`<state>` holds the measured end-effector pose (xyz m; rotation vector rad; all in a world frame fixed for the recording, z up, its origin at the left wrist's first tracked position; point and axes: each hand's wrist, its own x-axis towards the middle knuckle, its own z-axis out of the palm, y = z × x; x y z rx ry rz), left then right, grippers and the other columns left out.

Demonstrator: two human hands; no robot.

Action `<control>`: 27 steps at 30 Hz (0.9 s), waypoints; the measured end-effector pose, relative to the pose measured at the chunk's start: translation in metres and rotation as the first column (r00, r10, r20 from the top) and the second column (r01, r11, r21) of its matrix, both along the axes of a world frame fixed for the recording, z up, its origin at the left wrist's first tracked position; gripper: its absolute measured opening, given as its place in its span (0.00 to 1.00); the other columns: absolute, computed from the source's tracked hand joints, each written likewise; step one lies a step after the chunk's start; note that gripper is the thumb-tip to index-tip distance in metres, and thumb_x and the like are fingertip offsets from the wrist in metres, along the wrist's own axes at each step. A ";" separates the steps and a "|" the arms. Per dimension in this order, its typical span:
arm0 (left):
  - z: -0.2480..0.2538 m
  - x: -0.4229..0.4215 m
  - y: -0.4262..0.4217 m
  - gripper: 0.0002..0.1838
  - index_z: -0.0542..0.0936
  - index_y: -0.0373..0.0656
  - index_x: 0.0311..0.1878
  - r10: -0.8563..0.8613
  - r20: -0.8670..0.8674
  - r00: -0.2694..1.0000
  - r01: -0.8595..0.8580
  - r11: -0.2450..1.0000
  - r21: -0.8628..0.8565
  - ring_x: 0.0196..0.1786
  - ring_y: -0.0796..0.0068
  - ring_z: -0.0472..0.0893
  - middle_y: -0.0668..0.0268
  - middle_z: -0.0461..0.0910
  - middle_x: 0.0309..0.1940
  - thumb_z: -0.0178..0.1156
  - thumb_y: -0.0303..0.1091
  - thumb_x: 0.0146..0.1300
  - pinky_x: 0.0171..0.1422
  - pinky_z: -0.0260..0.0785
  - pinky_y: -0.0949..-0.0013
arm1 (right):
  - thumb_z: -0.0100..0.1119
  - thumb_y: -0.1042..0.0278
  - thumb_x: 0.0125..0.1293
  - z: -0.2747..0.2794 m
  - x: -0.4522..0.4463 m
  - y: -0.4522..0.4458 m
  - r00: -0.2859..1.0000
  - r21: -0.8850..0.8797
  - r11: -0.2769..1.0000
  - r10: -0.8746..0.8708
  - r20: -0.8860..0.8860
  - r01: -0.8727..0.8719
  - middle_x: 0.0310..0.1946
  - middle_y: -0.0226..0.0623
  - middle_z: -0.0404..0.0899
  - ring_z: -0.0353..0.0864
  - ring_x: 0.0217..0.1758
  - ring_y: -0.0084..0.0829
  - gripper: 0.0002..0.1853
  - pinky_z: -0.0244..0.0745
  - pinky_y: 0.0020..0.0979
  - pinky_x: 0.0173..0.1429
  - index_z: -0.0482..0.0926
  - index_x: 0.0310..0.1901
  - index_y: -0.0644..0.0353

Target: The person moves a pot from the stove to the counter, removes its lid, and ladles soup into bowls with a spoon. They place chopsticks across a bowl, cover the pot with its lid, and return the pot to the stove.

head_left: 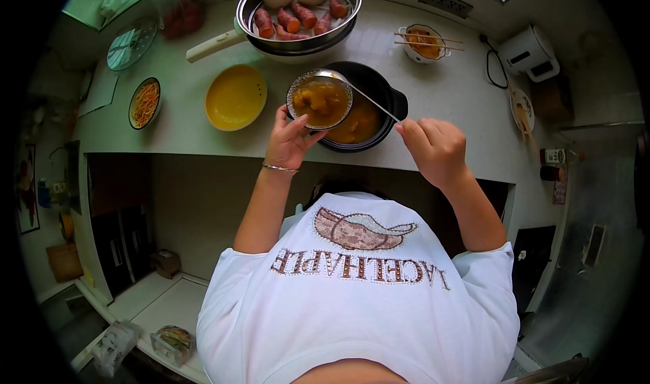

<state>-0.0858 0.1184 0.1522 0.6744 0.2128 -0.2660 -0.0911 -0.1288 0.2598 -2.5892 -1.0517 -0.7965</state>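
Note:
My left hand (291,140) holds a small patterned bowl (290,106) at its near rim, over the left side of a black pot (395,106). Orange-brown soup with soft chunks (318,103) fills much of the bowl. My right hand (433,147) is closed round the handle of a metal ladle (371,100), which slants up to the left. The ladle's head is at the far rim of the bowl, and its exact contact there I cannot make out. More of the same soup (355,123) shows inside the pot, partly hidden behind the bowl.
Behind the pot stands a steamer pan (357,18) with sweet potatoes and two eggs, its handle (217,44) pointing left. Left are a yellow bowl (236,98) and a bowl of shredded food (145,104). Chopsticks lie across a small bowl (424,43) at right, near a white appliance (528,52).

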 end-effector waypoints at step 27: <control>0.002 -0.021 0.038 0.24 0.59 0.46 0.55 0.163 0.016 0.987 -0.163 0.985 0.061 0.54 0.61 0.71 0.59 0.67 0.52 0.55 0.25 0.55 0.53 0.71 0.52 | 0.53 0.64 0.59 -0.113 0.046 -0.029 0.933 -0.191 0.955 -0.268 -0.240 0.225 0.17 0.35 0.70 0.73 0.21 0.37 0.11 0.68 0.34 0.24 0.69 0.22 0.58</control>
